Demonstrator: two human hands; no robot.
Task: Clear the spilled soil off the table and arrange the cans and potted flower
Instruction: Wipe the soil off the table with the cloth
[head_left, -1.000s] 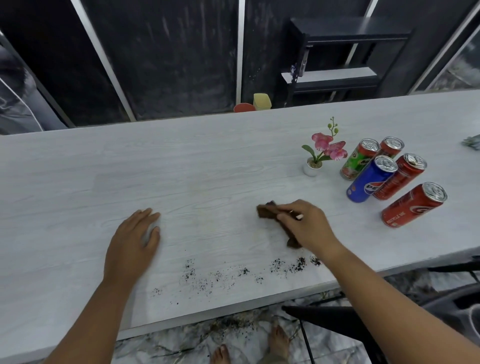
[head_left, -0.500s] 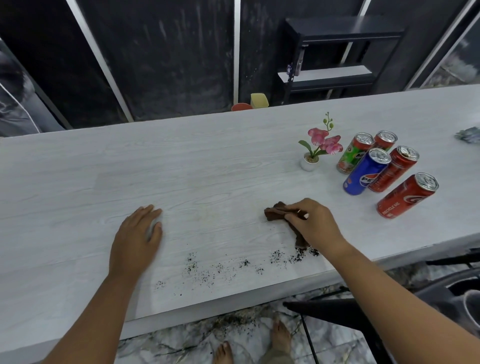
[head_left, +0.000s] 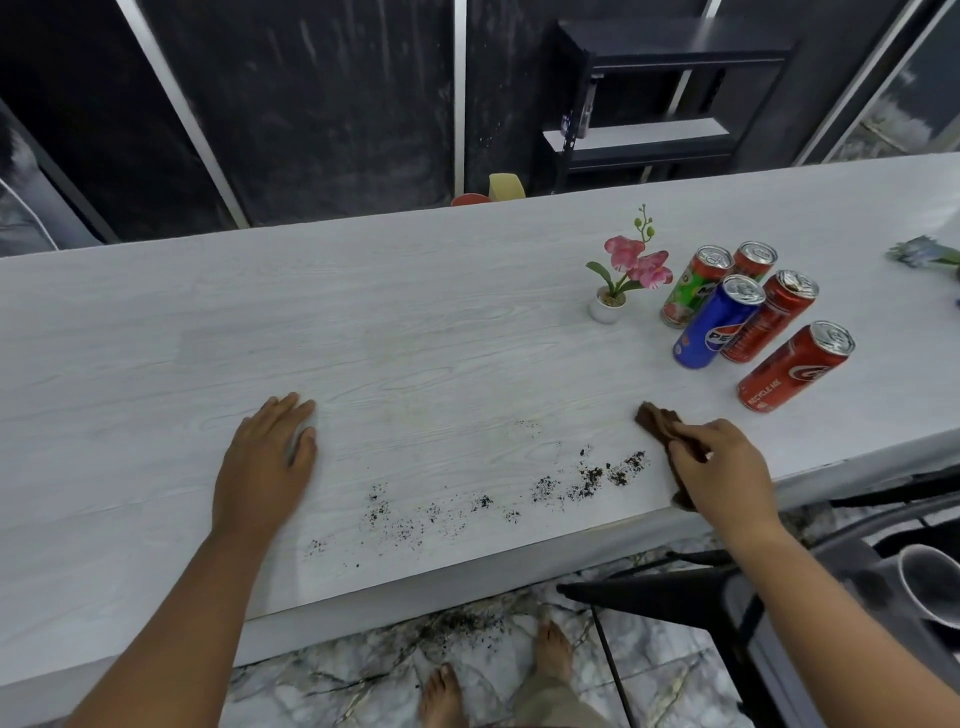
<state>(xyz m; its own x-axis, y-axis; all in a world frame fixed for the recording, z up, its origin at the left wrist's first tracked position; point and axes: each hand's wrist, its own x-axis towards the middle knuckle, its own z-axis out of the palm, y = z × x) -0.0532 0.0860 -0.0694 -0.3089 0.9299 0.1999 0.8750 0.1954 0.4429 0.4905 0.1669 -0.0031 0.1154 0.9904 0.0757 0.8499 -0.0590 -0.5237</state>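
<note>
Soil (head_left: 587, 480) beside right hand (head_left: 722, 467) pressing brown cloth (head_left: 657, 418), left hand (head_left: 267, 462) flat

A lived-in home, by the look of it, perhaps a covered patio or utility corner. There's a long pale wood-grain worktop (head_left: 363, 338), dark weathered wall panels (head_left: 322, 104) split by metal strips, and a black shelving unit (head_left: 660, 104) against them. Underfoot, marbled floor tiles (head_left: 332, 670) and bare feet (head_left: 553, 649). A small potted flower (head_left: 618, 280) and a cluster of drink cans (head_left: 748, 312) give it that casual, domestic feel.
</note>
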